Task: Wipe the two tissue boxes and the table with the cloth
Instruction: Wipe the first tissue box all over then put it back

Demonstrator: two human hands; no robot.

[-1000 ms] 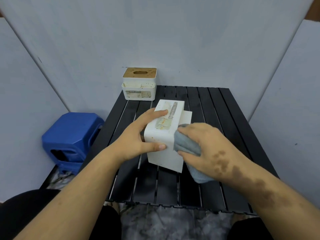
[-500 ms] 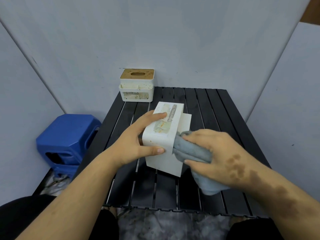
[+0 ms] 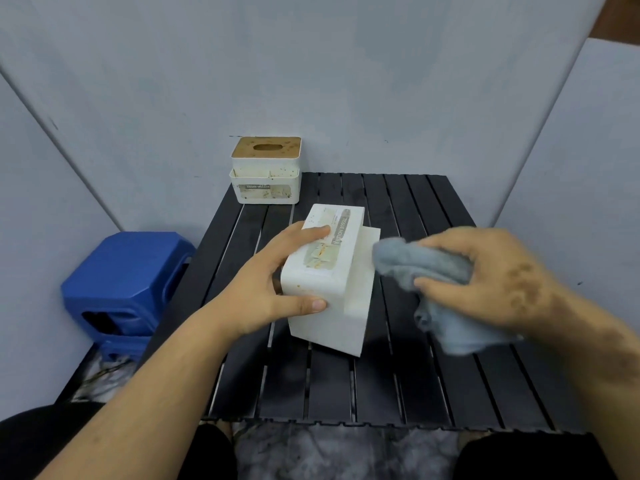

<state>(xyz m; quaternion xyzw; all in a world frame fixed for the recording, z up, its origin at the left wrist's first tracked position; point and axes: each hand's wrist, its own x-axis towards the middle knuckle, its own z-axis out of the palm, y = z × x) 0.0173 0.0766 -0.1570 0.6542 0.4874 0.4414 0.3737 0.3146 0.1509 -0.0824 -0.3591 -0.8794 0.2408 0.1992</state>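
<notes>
A: How many views?

B: One. Head cam, wide-angle, worn by the person seated at the table's (image 3: 408, 209) near edge.

A: Facing?

B: Forward and down, toward the far edge and the wall panels behind it.

A: Range?

B: Close. Both forearms enter from the bottom corners, knees show under the near edge. Whole tabletop fits, plus a stool (image 3: 128, 282) off the left edge.

A: Overlap?

B: None, single view.
</notes>
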